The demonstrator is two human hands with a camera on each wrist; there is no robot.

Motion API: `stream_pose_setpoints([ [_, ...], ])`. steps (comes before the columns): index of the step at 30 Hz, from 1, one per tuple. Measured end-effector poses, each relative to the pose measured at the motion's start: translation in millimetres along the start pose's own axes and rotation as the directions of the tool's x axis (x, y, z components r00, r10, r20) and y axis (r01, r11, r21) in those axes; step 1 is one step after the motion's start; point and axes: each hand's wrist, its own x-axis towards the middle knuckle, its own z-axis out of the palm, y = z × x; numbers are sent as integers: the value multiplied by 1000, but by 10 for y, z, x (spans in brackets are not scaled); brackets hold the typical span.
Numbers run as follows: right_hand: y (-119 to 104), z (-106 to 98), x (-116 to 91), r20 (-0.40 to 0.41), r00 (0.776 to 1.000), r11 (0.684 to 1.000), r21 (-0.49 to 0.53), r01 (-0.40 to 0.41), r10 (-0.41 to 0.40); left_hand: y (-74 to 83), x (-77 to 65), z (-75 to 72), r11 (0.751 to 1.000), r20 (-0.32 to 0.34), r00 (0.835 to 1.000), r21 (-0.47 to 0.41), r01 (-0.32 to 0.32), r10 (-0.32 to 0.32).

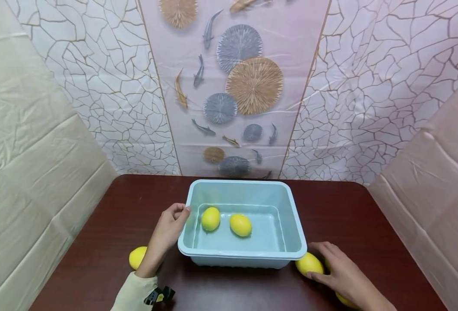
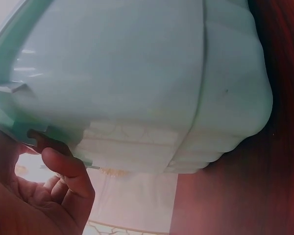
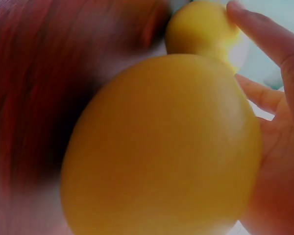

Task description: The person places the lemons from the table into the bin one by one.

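Note:
A light blue plastic basin (image 1: 242, 255) stands on the table with two lemons inside, the left lemon (image 1: 210, 219) and the right lemon (image 1: 241, 225). My left hand (image 1: 171, 224) pinches the basin's left rim between thumb and curled fingers; the left wrist view shows this hand (image 2: 54, 181) at the rim from below. By the basin's front right corner, my right hand (image 1: 339, 270) holds another lemon (image 1: 308, 264), thumb on the near side and fingers behind. That held lemon (image 3: 201, 27) also appears in the right wrist view, beyond a larger-looking near lemon (image 3: 161, 147).
Partly hidden by the left forearm, a lemon (image 1: 137, 258) lies on the dark red-brown table (image 1: 229, 287). Under the right wrist shows part of another lemon (image 1: 345, 300). A patterned cloth (image 1: 236, 129) hangs behind the table, with plain cloth walls at both sides.

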Motion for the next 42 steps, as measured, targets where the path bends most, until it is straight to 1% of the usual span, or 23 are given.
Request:
stream_pose_setpoints([
  [5,-14,34,-13,30,999,998,-53,21,-19,7,-6,-1,1000,-9,1000,8,-30,30],
  [10,-36,78,9,48,996,992,-105,77,-72,3,-12,2,1000,-13,1000,15,-28,28],
  [15,-44,105,13,71,995,984,-153,87,-77,-10,-17,6,1000,-17,1000,16,-19,19],
  [18,-45,120,17,79,993,983,-158,96,-84,-14,-19,9,1000,-18,1000,17,-20,20],
  [24,-54,146,35,103,992,982,-167,89,-72,-8,-18,3,999,-15,1000,18,-26,27],
  [29,-43,165,31,61,994,978,-181,105,-95,-5,-16,-3,999,-17,999,16,-30,30],
  [33,-39,175,17,4,992,977,-173,123,-124,-10,-20,-4,1000,-17,999,12,-27,27],
  [35,-43,165,14,-20,992,979,-163,120,-125,-12,-20,-3,1000,-18,1000,10,-24,24],
  [38,-43,139,10,-43,993,986,-135,101,-108,-15,-21,-2,1000,-18,1000,6,-21,21],
  [42,-47,85,7,-53,997,994,-92,51,-56,-9,-22,-3,1000,-14,1000,-1,-19,19],
])
